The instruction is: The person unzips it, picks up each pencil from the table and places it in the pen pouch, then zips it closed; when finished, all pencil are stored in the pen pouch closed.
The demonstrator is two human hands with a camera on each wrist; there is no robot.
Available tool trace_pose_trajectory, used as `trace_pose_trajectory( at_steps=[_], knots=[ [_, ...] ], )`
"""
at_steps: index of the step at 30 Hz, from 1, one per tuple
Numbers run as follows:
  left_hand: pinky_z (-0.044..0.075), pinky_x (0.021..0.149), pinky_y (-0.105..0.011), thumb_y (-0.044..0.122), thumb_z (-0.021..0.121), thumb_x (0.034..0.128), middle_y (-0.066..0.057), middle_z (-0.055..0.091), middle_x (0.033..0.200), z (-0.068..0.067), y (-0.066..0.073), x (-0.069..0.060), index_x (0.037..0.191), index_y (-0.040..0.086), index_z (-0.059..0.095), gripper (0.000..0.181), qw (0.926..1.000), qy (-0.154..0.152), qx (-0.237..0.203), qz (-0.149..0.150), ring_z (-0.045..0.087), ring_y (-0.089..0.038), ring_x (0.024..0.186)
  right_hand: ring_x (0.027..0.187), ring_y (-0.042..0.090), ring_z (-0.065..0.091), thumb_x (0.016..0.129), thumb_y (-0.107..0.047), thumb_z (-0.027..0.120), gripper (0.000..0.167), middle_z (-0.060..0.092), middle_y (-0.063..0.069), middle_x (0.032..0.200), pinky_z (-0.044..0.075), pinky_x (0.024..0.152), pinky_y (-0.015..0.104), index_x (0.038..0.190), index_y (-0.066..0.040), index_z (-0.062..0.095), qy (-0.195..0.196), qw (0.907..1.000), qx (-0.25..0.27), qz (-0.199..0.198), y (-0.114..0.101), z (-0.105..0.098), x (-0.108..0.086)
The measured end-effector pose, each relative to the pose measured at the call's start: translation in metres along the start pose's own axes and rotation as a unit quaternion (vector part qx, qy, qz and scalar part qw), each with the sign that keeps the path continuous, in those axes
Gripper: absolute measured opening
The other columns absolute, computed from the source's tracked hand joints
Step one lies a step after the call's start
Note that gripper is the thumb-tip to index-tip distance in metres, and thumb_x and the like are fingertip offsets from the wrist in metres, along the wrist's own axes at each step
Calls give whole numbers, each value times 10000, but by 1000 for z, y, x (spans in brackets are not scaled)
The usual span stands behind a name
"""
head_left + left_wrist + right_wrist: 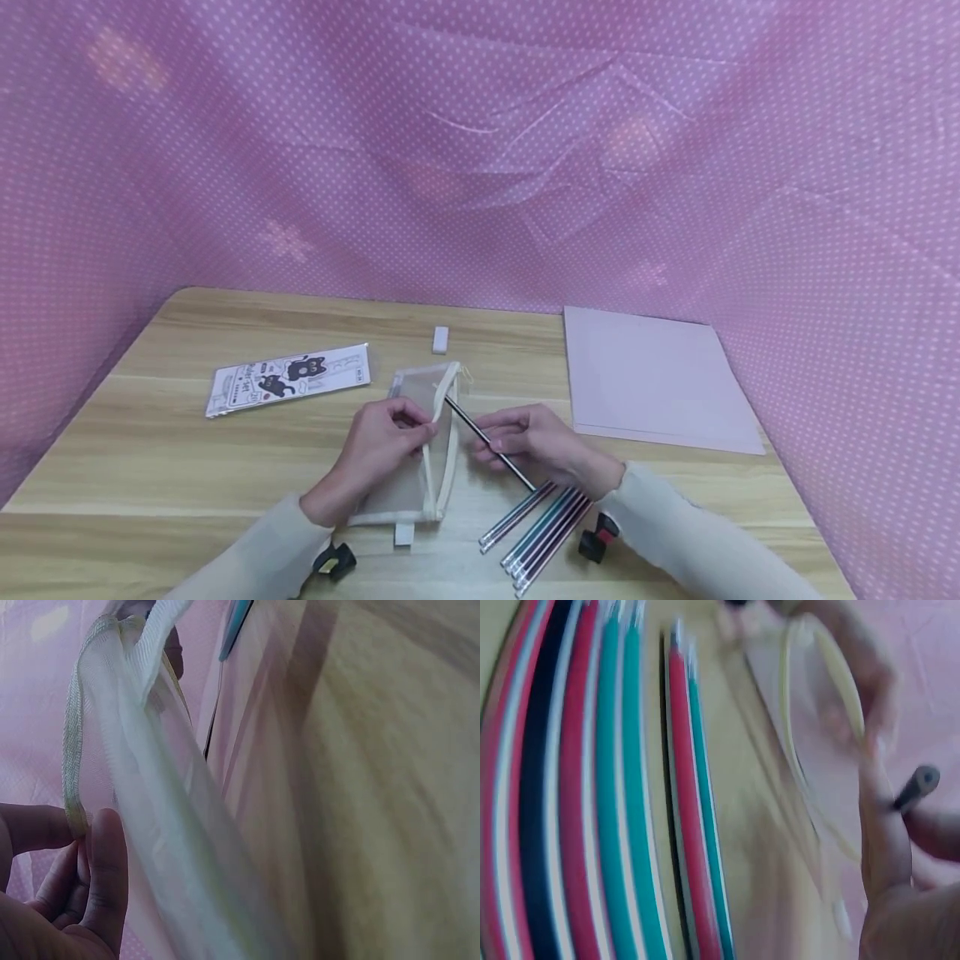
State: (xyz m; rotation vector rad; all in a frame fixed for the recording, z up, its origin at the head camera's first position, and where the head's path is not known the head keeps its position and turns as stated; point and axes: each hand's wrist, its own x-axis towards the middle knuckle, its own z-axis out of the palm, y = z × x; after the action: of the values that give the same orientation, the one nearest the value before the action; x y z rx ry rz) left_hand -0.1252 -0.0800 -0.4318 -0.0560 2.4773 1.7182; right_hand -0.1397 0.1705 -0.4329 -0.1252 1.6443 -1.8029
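A cream mesh pouch [397, 492] with a zipper edge lies at the middle of the table, its mouth parted toward the right. My left hand [382, 437] pinches one edge of that mouth between thumb and forefinger; the left wrist view shows the same pinch on the zipper tape [75, 750]. In my right hand [536, 437] is a dark pencil [468, 421], slanting up and left, its far end at the pouch mouth. Below that hand lies a bunch of striped pencils [536, 537] in red, teal and black, seen large in the right wrist view.
Left of the pouch is a packaged ruler set [288, 379] with black cats on it. A white eraser [440, 340] lies beyond the pouch. Some small white piece [404, 534] shows at its near edge. Pale sheets [660, 375] lie at right. Pink dotted cloth [480, 167] hangs behind.
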Motion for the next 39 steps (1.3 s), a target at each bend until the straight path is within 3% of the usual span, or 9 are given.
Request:
trace_pose_trajectory(
  at_steps=[8, 14, 21, 26, 31, 39],
  knots=[
    [553, 587, -238, 134, 813, 815, -33, 745, 792, 1, 1, -1, 887, 78, 729, 125, 10000, -10, 64, -46, 662, -120, 625, 882, 155, 765, 935, 41, 602, 436, 731, 256, 1154, 637, 820, 298, 1357, 123, 533, 1041, 9912, 798, -172, 10, 46, 14],
    [570, 589, -246, 126, 815, 816, -46, 750, 818, 2, 1, -1, 892, 67, 732, 127, 9999, -68, -84, -76, 673, -125, 649, 853, 136, 753, 935, 62, 592, 427, 733, 254, 1152, 639, 793, 285, 1354, 120, 534, 1608, 9829, 790, -436, 12, 70, 27],
    [565, 599, -237, 120, 799, 817, -39, 740, 787, 2, 1, 0, 874, 93, 735, 90, 9998, -82, 23, -187, 668, -138, 648, 988, 288, 767, 908, 80, 590, 446, 701, 265, 1215, 634, 799, 273, 1350, 115, 539, 1666, 9841, 438, -424, 17, 86, 36],
    [530, 665, -229, 183, 819, 818, -14, 748, 808, 2, 2, 0, 878, 121, 746, 113, 9997, 23, 220, -124, 665, -118, 708, 866, 143, 738, 896, 51, 637, 399, 767, 168, 1111, 623, 734, 235, 1295, 46, 627, 1792, 9837, 68, -152, 23, 95, 39],
    [555, 688, -232, 175, 819, 824, -16, 764, 851, 3, 3, -2, 891, 116, 750, 113, 9999, 17, 120, -108, 693, -102, 734, 827, 95, 690, 908, 50, 612, 394, 745, 64, 1005, 603, 728, 225, 1302, 34, 619, 1853, 9823, 201, -199, 26, 99, 43],
    [556, 701, -237, 179, 813, 829, -14, 766, 858, 2, 3, -2, 888, 119, 751, 105, 9997, 59, 229, -115, 695, -102, 748, 1132, 221, 694, 902, 92, 569, 497, 663, 214, 1336, 602, 932, 334, 1396, 51, 529, 1513, 9872, 279, -410, 27, 99, 44]
  ],
)
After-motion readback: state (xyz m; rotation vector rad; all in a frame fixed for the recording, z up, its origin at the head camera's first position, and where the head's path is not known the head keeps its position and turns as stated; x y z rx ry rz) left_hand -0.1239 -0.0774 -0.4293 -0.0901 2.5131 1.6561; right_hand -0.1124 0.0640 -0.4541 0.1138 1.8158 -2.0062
